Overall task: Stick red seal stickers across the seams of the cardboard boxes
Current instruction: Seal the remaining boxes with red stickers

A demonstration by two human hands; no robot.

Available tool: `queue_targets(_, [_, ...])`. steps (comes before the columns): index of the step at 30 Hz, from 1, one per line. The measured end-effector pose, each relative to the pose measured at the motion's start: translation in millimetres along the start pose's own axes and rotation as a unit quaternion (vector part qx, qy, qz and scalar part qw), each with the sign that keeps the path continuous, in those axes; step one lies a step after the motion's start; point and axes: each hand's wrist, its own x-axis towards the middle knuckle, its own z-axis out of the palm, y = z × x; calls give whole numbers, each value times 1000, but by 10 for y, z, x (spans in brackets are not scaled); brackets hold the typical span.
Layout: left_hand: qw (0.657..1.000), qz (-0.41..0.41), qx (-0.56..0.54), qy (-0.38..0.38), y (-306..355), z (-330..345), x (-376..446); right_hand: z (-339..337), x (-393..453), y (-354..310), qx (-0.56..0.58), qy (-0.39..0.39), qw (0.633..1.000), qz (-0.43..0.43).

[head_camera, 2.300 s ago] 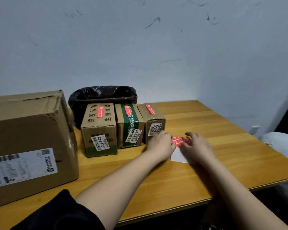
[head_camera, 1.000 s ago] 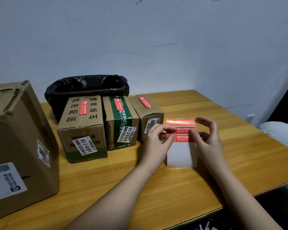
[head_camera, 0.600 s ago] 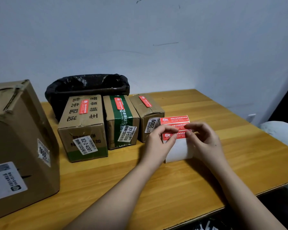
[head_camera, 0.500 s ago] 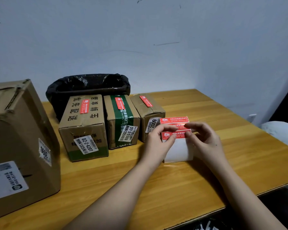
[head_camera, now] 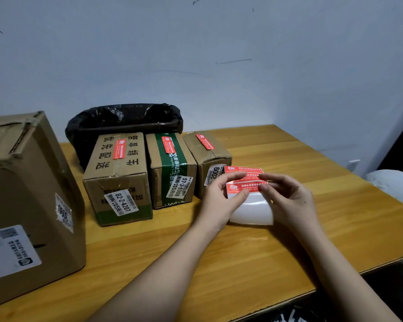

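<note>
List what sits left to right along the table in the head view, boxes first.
Large cardboard box → box labelled 82-2-4207 → green-taped box → box marked 2009 → sticker sheet, held by left hand and right hand.

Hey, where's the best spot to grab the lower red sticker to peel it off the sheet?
Probably its right end, from the right. The lower sticker lies lengthwise across the sheet, which curls away below it. The left hand already pins the left end, and the right hand has fingertips at the right end.
</note>
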Motion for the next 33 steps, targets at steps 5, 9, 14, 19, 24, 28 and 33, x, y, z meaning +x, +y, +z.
queue_targets(5, [1000,-8,-12,-8,4,13,-6,-21,8,2,-22,21,1000,6])
queue_targets(9, [999,-11,-26,-19,0,11,-6,-27,-8,-28,-18,19,999,30])
queue_targets(14, [1000,9,3,-27,-13,5,-4,-28,-22,-50,-20,2,999,34])
queue_targets(19, [1000,7,7,-28,-18,-10,1,-23,-13,-30,-34,8,999,18])
queue_targets(24, [1000,-7,-2,-27,-9,1,-2,-26,-26,-16,-112,24,993,-33])
queue_targets(28, [999,-21,-10,-24,-7,-6,-6,1,-49,-40,-206,34,974,-89])
queue_targets(33, [999,-30,-21,-27,11,-13,-12,-35,-24,-18,-155,25,987,-39])
